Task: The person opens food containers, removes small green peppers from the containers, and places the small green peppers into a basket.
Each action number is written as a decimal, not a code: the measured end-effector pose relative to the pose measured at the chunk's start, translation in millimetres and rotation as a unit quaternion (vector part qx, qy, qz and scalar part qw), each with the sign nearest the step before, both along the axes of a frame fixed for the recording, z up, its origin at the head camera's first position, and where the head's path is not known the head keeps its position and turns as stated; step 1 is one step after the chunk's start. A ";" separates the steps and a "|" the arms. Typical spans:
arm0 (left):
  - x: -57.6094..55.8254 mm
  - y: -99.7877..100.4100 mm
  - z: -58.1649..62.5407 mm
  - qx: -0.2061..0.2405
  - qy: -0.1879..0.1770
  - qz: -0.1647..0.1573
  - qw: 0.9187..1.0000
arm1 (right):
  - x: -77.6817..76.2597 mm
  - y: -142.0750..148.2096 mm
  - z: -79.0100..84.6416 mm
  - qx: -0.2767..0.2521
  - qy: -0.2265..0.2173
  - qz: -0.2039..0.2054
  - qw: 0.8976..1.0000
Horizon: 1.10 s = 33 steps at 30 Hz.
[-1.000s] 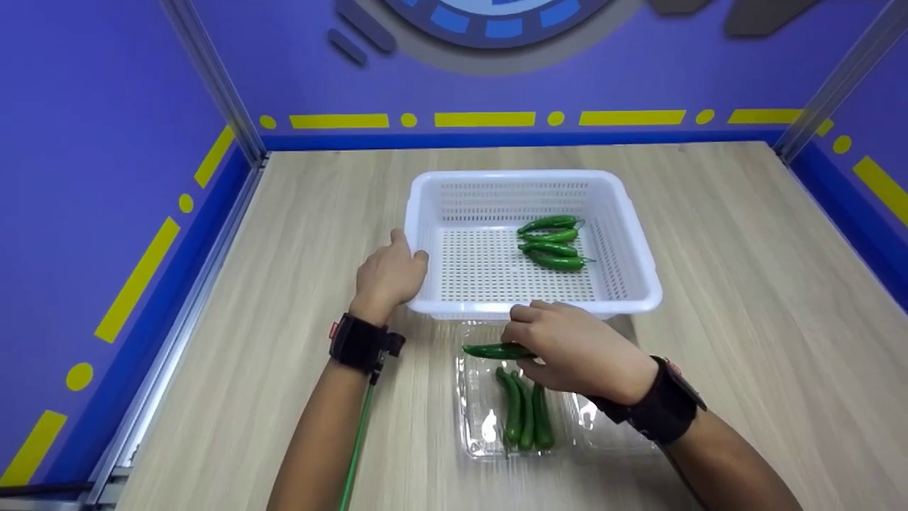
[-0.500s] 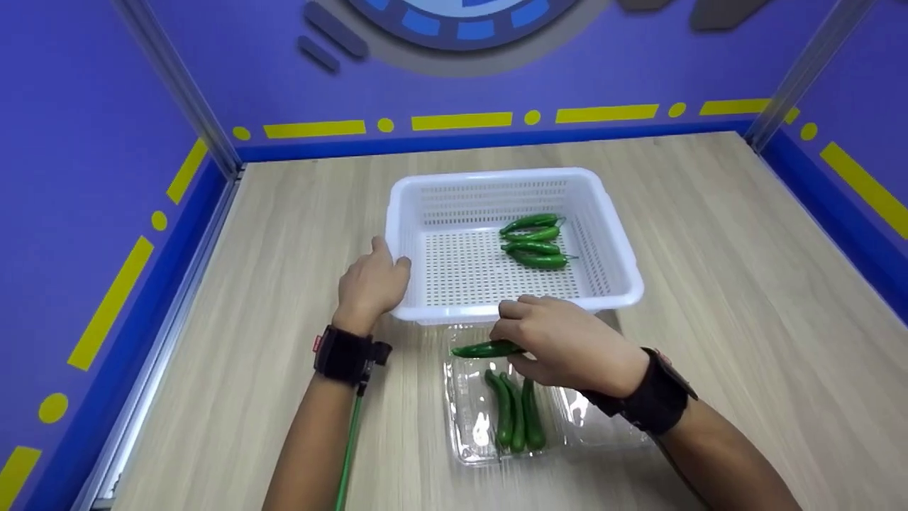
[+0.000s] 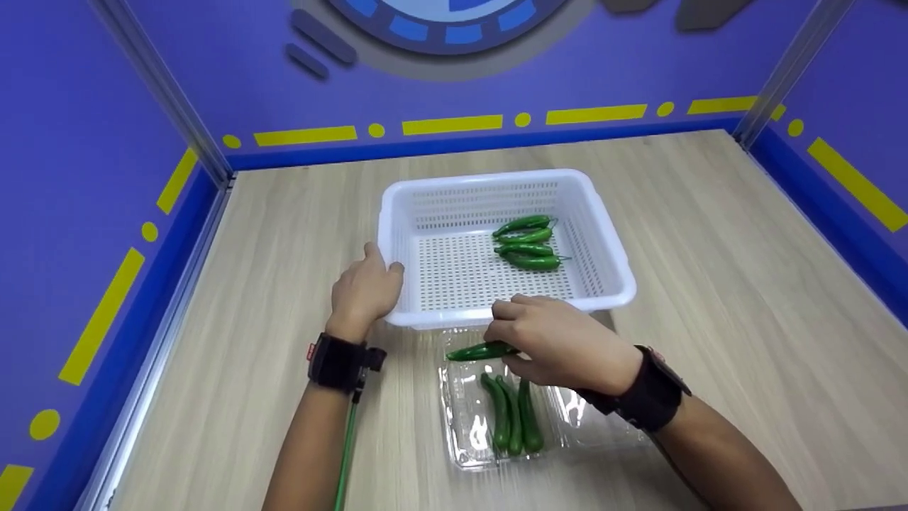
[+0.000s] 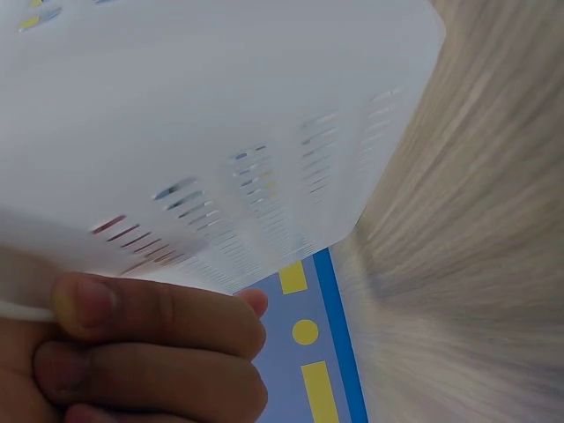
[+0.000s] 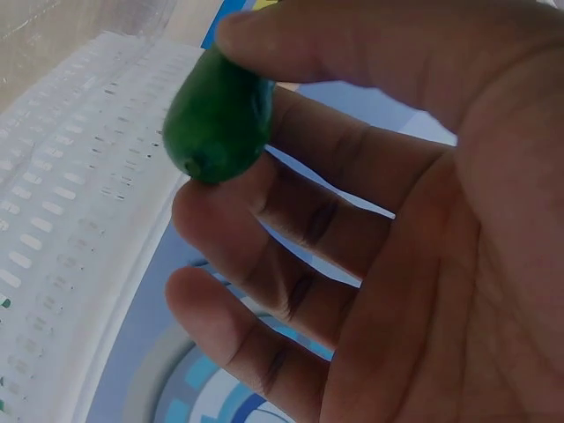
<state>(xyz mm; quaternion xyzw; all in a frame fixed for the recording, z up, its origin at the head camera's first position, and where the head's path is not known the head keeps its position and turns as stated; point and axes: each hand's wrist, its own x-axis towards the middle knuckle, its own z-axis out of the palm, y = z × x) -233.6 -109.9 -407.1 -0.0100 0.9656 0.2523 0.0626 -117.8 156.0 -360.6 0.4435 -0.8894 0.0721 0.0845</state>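
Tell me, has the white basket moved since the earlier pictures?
No, not noticeably: judged against the table, the white basket shows no clear shift either way. The whole head view slid left and tilted slightly, so the camera moved.

Left hand grips, thumb split from its curled fingers! And the right hand pinches, thumb opposite its fingers.

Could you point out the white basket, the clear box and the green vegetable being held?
White basket (image 3: pixel 447 316), head view: near rim.
Clear box (image 3: pixel 468 399), head view: bare bottom.
Held green vegetable (image 5: pixel 217 125), right wrist view: rounded end.
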 end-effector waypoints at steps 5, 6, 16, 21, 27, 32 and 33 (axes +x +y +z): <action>-0.4 1.5 -1.2 0.000 -0.003 -0.003 1.000 | 1.1 1.5 -0.9 0.001 0.000 -0.002 1.000; -0.4 1.7 -1.3 0.000 -0.004 -0.005 1.000 | 1.4 1.7 -1.0 0.001 0.002 -0.003 1.000; 0.4 -1.7 1.7 -0.002 -0.021 -0.014 1.000 | 0.4 0.4 -2.4 0.014 0.003 -0.009 1.000; 2.1 -9.3 4.8 0.004 -0.023 -0.004 1.000 | -4.6 -3.7 1.3 0.028 0.005 0.004 1.000; 3.8 -11.3 5.4 0.008 -0.019 0.012 1.000 | -7.0 -7.1 3.4 0.028 0.005 0.012 1.000; 2.3 -2.5 4.9 0.005 -0.012 -0.005 1.000 | -2.2 -2.7 -0.6 0.014 -0.007 0.001 1.000; 1.9 -1.4 4.9 0.003 -0.008 -0.005 1.000 | -1.7 -2.2 -0.7 0.011 -0.008 -0.001 1.000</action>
